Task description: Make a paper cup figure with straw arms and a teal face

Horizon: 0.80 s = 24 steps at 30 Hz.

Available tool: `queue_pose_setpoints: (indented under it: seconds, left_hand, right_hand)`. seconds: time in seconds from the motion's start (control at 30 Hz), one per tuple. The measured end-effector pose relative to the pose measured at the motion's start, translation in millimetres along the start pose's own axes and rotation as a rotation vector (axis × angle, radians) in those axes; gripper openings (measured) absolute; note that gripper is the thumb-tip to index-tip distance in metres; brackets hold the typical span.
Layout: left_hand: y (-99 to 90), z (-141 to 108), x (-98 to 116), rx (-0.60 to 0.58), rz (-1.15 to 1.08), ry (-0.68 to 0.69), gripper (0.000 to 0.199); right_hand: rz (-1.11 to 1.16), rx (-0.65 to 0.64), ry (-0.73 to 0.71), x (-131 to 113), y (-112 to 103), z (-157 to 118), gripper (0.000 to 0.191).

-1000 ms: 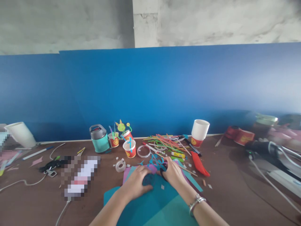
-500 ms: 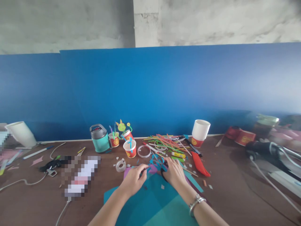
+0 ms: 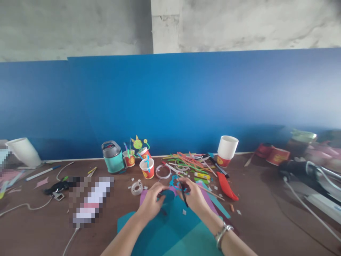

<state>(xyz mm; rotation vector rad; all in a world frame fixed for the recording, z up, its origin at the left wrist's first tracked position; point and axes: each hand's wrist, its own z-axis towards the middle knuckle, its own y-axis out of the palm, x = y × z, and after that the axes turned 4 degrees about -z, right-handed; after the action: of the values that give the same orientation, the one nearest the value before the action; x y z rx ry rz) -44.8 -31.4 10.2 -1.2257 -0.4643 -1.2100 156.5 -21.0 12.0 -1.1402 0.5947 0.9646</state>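
Observation:
My left hand [image 3: 152, 202] pinches a small purple paper piece [image 3: 172, 190] over the teal sheets [image 3: 165, 231]. Close on its right, my right hand [image 3: 194, 195], with a silver bracelet at the wrist, is closed on a slim black tool [image 3: 183, 195], which looks like scissors or a pen; its far end is too blurred to tell. Blue paper scraps [image 3: 174, 180] lie just beyond the fingertips. Under the hands, purple paper [image 3: 209, 200] shows at the edges of the teal sheets.
Behind the hands are a clear tape roll [image 3: 136, 188], a paper cup [image 3: 147, 169], a teal flask [image 3: 113, 158] and many coloured strips [image 3: 189, 161]. To the right lie a red pouch-like object [image 3: 226, 186] and stacked white cups [image 3: 227, 147]. A blue partition [image 3: 170, 106] stands behind.
My right hand has turned slightly, and the black tool in it now points down toward me. The purple piece and the blue scraps have shifted a little between my hands.

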Motion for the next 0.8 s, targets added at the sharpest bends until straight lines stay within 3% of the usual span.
queue_pose_setpoints:
  seconds: [0.13,0.4,0.6,0.8]
  left_hand:
    - [3.8,0.1,-0.1,0.000,-0.090,-0.091,0.041]
    - [9.0,-2.7,-5.8,-0.104,-0.204,-0.249,0.069]
    - [5.9,-0.3,-6.3,-0.042,-0.227,-0.201,0.063]
    - [5.2,1.7,-7.5,-0.046,-0.218,-0.197,0.054]
  right_hand:
    - [0.143,-0.113,0.035,-0.5,9.8,-3.6,0.026]
    - [0.257,-0.012,0.084,2.4,9.2,-0.3,0.019]
    - [0.314,0.084,0.131,-0.6,4.5,1.1,0.020]
    - [0.310,0.094,0.168,3.7,4.6,2.2,0.022]
